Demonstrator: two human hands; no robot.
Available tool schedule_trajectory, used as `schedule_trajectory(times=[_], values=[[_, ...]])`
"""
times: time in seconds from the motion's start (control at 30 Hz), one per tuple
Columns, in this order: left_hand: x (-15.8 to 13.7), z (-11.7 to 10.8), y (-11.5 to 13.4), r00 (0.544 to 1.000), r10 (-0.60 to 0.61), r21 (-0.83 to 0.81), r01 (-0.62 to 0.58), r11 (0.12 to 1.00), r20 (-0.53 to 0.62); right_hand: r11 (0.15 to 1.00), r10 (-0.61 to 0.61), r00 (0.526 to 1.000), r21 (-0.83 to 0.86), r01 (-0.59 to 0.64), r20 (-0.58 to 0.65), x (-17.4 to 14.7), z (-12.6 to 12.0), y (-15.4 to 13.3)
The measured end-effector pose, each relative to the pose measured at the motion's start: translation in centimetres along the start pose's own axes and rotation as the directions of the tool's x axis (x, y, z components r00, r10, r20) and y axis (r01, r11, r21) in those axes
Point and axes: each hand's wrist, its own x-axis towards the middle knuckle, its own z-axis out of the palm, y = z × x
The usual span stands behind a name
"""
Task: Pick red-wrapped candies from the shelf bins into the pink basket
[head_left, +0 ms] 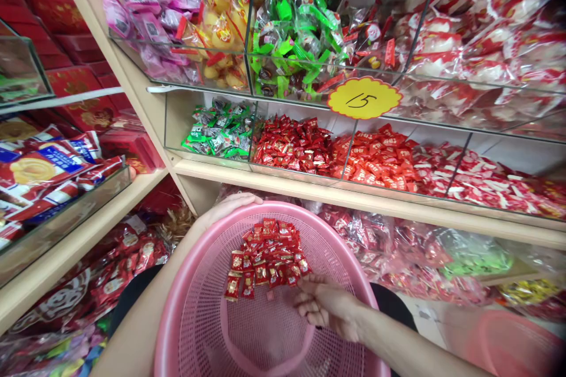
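A pink mesh plastic basket (367,283) stands in front of me, tilted so its inside shows. Red-wrapped candies (267,259) with gold marks lie in rough rows on its far inner side. My left hand (232,205) is on the far left of the rim, its forearm running along the outside and its fingertips partly hidden behind the edge. Inside the basket, my right hand (325,303) has its fingers loosely bent and apart. Its fingertips touch or nearly touch the lower right candies, and I see no candy held in it.
Shelf bins ahead hold red candies (294,144), orange-red candies (380,159) and green-wrapped sweets (221,129). A yellow price tag (365,98) reads 15. Packaged snacks (48,165) fill the left shelf. Bagged sweets (398,247) lie under the shelf, and another pink basket (517,341) stands lower right.
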Motion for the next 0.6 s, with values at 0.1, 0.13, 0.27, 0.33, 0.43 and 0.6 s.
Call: schedule_trajectory(times=[0.1, 0.13, 0.27, 0.33, 0.43, 0.6], values=[[-0.2, 0.0, 0.1, 1.0, 0.014, -0.011, -0.014, 1.0, -0.002, 0.999, -0.023, 1.0, 0.039, 0.022, 0.014, 0.7, 0.5, 0.0], [-0.2, 0.0, 0.1, 1.0, 0.023, -0.007, -0.023, 1.0, 0.001, 0.999, -0.024, 1.0, 0.046, 0.024, 0.009, 0.8, 0.6, 0.0], [-0.4, 0.1, 0.5, 1.0, 0.025, -0.011, -0.025, 1.0, -0.004, 0.999, -0.022, 0.999, 0.033, 0.022, -0.023, 1.3, 0.7, 0.1], [-0.4, 0.2, 0.6, 1.0, 0.021, -0.017, -0.022, 1.0, -0.005, 0.999, -0.03, 0.999, 0.016, 0.031, -0.013, 1.4, 0.7, 0.2], [-0.5, 0.2, 0.5, 1.0, 0.025, -0.019, -0.025, 1.0, -0.003, 0.998, -0.05, 0.999, -0.026, 0.05, -0.001, 1.4, 0.6, 0.4], [-0.5, 0.0, 0.3, 1.0, 0.011, 0.02, -0.011, 1.0, -0.007, 0.954, -0.082, 0.995, -0.285, 0.094, 0.056, -0.1, 0.2, -0.1]])
